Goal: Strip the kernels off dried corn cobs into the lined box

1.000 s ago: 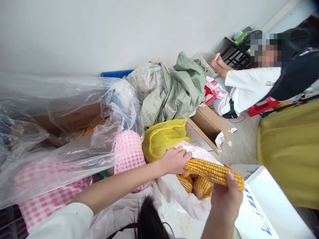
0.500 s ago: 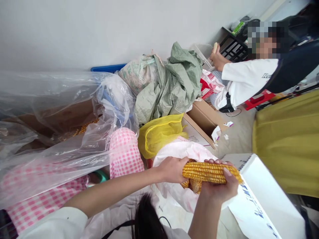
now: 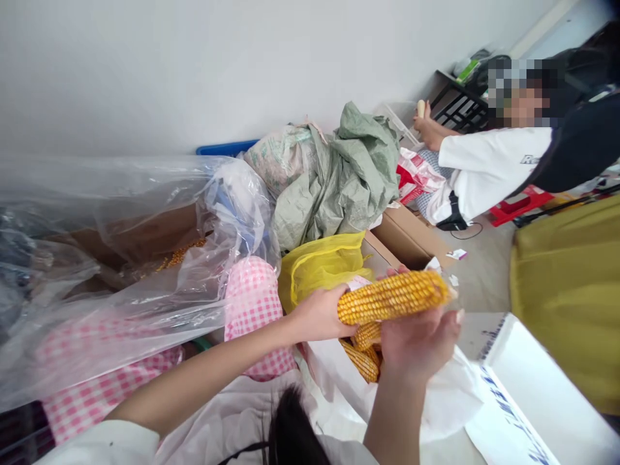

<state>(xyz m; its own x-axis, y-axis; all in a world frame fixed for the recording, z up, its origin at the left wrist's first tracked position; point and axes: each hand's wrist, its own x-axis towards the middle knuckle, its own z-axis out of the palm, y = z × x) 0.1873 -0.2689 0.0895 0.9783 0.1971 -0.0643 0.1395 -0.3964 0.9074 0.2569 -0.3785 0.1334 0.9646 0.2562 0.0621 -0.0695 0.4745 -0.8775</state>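
A yellow corn cob (image 3: 394,296) is held out above an opened white bag (image 3: 334,368). My left hand (image 3: 320,316) is closed round the cob's left end. Beneath and behind the cob, my right hand (image 3: 416,336) is open, its thumb apart from the kernels and some fingertips showing past the far side. Whether the cob touches that palm I cannot tell. More corn cobs (image 3: 361,361) lie inside the white bag, partly hidden by my right hand and wrist.
Clear plastic sheeting (image 3: 145,174) at left covers a cardboard box (image 3: 140,232) with loose kernels (image 3: 181,255). A yellow mesh bag (image 3: 320,258), green-grey sack (image 3: 329,187) and open carton (image 3: 411,236) lie ahead. At right are a white box (image 3: 547,387) and a seated person (image 3: 498,161) holding a pale cob.
My right hand has loosened from the cob's right end and opened below it. The cob has risen and tilted up slightly at right, while my left hand keeps its grip. The view has shifted slightly.
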